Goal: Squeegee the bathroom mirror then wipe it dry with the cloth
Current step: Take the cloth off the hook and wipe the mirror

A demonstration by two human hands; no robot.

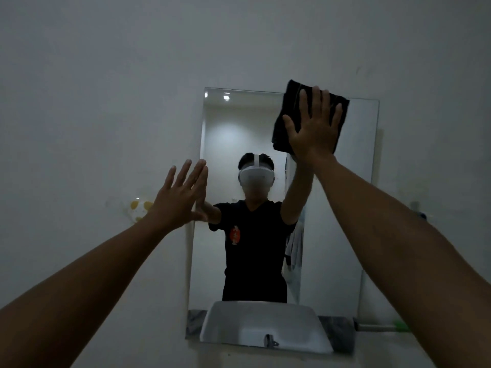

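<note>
Head view: right hand [313, 128], fingers straight and spread wide, presses a black cloth [284, 123] flat on the mirror [353, 181] at its top edge, right of centre. Left hand [180, 197], fingers also straight and spread, holds nothing and rests at the mirror's left edge, mid-height. Sink [263, 322] shows reflected low in the mirror; wall [106, 102] around it.

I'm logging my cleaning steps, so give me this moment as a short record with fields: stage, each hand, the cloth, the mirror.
stage: wiping with the cloth; no squeegee in view
right hand: flat, fingers spread, pressing the cloth on the glass
cloth: black, folded, at the mirror's top edge, right of centre
left hand: open, holding nothing, at the mirror's left edge
mirror: upright rectangle on a pale wall
</note>
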